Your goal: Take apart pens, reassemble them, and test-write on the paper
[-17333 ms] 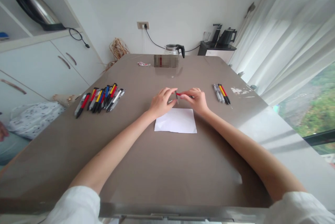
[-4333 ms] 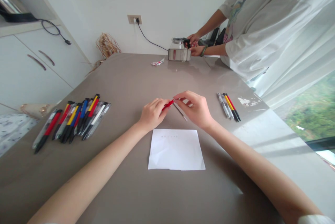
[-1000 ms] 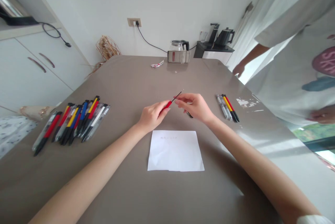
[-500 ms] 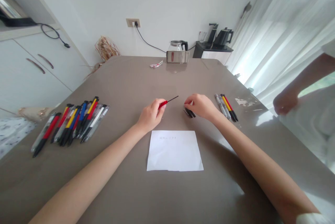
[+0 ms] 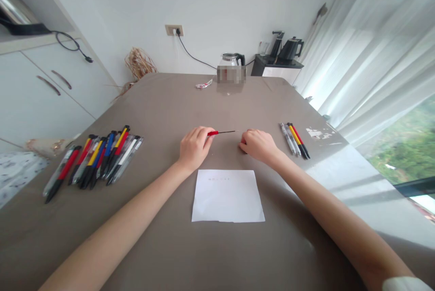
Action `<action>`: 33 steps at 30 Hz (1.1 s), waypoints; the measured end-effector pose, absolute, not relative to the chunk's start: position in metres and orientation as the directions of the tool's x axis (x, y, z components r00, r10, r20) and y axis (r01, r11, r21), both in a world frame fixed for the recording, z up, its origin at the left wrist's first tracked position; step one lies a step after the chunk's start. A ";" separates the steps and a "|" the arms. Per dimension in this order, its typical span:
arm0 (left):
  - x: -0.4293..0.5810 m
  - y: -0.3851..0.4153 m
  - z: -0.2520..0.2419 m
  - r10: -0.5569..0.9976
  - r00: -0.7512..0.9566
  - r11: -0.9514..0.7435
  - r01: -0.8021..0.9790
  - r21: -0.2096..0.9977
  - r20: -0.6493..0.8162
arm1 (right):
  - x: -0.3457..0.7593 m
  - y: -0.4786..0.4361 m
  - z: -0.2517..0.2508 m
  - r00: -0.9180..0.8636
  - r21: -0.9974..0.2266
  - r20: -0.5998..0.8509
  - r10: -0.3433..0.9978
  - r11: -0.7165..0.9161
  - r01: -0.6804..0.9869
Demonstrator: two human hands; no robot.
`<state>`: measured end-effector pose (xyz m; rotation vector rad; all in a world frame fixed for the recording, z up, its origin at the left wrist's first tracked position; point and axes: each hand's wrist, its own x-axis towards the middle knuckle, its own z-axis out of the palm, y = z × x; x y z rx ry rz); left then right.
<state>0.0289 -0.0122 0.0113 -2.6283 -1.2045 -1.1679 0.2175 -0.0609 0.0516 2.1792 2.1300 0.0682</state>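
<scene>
My left hand (image 5: 195,147) is closed around a red pen barrel (image 5: 212,133), whose thin dark refill sticks out to the right, nearly level. Across from its tip, my right hand (image 5: 257,144) rests low over the table with fingers curled in; what they hold, if anything, is hidden. Below both hands lies a white sheet of paper (image 5: 227,200) with faint writing near its top edge.
Many pens (image 5: 98,157) lie at the left of the brown table (image 5: 163,254). Several more pens (image 5: 295,140) are at the right. A glass pot (image 5: 229,59) and a crumpled wrapper (image 5: 204,84) sit at the far edge.
The red barrel and refill have turned from slanting upward to nearly level. My right hand has curled lower, and the black parts beneath it no longer show. The other person's arm has left the view.
</scene>
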 end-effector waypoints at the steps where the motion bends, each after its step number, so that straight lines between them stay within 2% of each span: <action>1: 0.029 -0.012 0.011 0.640 0.424 -0.702 0.661 0.265 0.640 | 0.217 -0.061 0.051 0.024 0.105 -0.036 0.999 -0.020 0.994; 11: 0.029 -0.012 0.012 0.631 0.440 -0.707 0.665 0.241 0.639 | 0.211 -0.062 0.049 0.042 0.124 -0.063 0.997 -0.034 0.992; 19: 0.029 -0.012 0.012 0.644 0.442 -0.695 0.680 0.235 0.624 | 0.208 -0.062 0.045 0.050 0.033 -0.039 0.998 -0.049 0.998; 22: 0.028 -0.012 0.013 0.647 0.443 -0.693 0.681 0.236 0.621 | 0.210 -0.061 0.045 0.060 -0.086 0.029 0.998 -0.057 0.995; 27: 0.028 -0.012 0.012 0.654 0.441 -0.689 0.684 0.241 0.615 | 0.218 -0.057 0.047 0.035 -0.410 0.120 0.992 0.017 0.912; 33: 0.029 -0.012 0.013 0.652 0.439 -0.690 0.681 0.244 0.618 | 0.231 -0.053 0.059 0.066 -0.628 0.240 0.968 0.103 0.772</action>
